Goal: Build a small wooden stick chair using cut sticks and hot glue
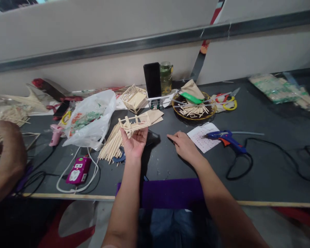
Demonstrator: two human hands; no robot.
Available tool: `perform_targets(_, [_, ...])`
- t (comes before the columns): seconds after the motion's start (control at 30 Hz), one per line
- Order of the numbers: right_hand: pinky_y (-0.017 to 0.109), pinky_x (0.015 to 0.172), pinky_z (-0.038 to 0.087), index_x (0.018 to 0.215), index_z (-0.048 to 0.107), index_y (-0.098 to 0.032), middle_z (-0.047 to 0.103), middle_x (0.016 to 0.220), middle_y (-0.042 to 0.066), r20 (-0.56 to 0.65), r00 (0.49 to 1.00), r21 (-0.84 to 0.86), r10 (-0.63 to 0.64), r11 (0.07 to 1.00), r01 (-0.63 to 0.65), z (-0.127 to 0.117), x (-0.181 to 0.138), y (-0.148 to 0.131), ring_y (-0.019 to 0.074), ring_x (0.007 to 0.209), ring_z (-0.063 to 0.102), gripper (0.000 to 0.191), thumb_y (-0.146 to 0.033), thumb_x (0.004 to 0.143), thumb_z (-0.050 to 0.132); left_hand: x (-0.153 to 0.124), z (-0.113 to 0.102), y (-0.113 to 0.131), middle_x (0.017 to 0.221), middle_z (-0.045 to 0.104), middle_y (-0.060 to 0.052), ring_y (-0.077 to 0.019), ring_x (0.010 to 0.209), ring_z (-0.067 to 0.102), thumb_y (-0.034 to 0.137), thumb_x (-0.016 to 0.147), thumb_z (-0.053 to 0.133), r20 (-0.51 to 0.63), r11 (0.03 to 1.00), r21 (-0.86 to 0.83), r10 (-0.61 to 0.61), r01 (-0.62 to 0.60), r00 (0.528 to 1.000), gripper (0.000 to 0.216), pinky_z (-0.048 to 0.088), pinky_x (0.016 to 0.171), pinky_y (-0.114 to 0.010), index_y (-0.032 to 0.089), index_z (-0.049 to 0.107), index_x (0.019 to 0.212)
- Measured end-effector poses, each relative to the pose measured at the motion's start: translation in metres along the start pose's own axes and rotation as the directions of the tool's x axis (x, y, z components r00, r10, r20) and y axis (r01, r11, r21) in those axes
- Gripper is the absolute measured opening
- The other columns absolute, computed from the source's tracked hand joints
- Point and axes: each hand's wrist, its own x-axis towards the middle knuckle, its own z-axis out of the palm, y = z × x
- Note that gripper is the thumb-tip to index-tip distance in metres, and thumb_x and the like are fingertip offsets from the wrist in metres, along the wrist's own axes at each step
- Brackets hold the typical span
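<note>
My left hand (134, 141) is raised palm-up over the dark table (260, 172), fingers curled round a small frame of glued wooden sticks (134, 123). My right hand (183, 144) rests palm-down on the table to its right, fingers together and stretched flat, holding nothing. A blue hot-glue gun (228, 137) lies just right of that hand, its nozzle over a white paper sheet (203, 137). A pile of loose wooden sticks (113, 143) lies under and left of my left hand.
A phone (152, 80) stands on a holder at the back, beside a glass jar (166, 77). A round tray of sticks (193, 110), scissors (228, 100), a plastic bag (90, 119), a pink power strip (79, 170) and cables lie around. Another person's arm (5, 162) is at far left.
</note>
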Motion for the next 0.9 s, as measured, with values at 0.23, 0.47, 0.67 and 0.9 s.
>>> perform_targets(0.23, [0.034, 0.080, 0.043, 0.075, 0.074, -0.019, 0.062, 0.088, 0.010, -0.070, 0.993, 0.134, -0.096, 0.986, 0.104, -0.003, 0.002, -0.005, 0.0233, 0.090, 0.051, 0.039, 0.005, 0.076, 0.044, -0.002, 0.003, -0.001, 0.085, 0.074, -0.015, -0.0211, 0.085, 0.072, 0.066, 0.093, 0.037, -0.027, 1.000, -0.015, -0.020, 0.020, 0.999, 0.064, 0.061, 0.081, -0.035, 0.009, 0.067, 0.093])
perform_targets(0.47, [0.039, 0.082, 0.047, 0.094, 0.071, -0.019, 0.068, 0.090, 0.009, -0.223, 0.970, 0.215, -0.098, 0.965, 0.147, -0.002, 0.005, -0.005, 0.0245, 0.089, 0.056, 0.032, -0.004, 0.084, 0.044, -0.004, 0.003, -0.002, 0.079, 0.073, -0.014, -0.0213, 0.078, 0.072, 0.064, 0.093, 0.041, -0.058, 0.998, -0.049, -0.038, 0.035, 0.998, 0.062, 0.062, 0.075, -0.036, 0.009, 0.067, 0.090])
perform_targets(0.67, [0.040, 0.087, 0.053, 0.117, 0.066, -0.021, 0.071, 0.108, 0.011, -0.307, 0.948, 0.318, -0.085, 0.930, 0.186, 0.003, 0.001, -0.017, 0.0226, 0.096, 0.066, 0.033, -0.017, 0.093, 0.044, -0.004, 0.001, 0.000, 0.077, 0.073, -0.012, -0.0210, 0.076, 0.072, 0.060, 0.095, 0.039, -0.029, 0.996, -0.069, -0.052, 0.050, 0.998, 0.058, 0.061, 0.081, -0.039, 0.010, 0.068, 0.098])
perform_targets(0.9, [0.024, 0.042, 0.041, 0.108, 0.066, -0.018, 0.072, 0.086, 0.004, -0.458, 0.811, 0.628, 0.365, 0.778, 0.004, -0.011, -0.007, -0.011, 0.0069, 0.038, 0.046, 0.030, -0.038, 0.097, 0.047, -0.004, 0.003, 0.000, 0.082, 0.074, -0.013, -0.0215, 0.080, 0.072, 0.064, 0.093, 0.040, -0.040, 0.995, -0.091, -0.039, 0.035, 0.998, 0.062, 0.059, 0.088, -0.040, 0.010, 0.067, 0.105])
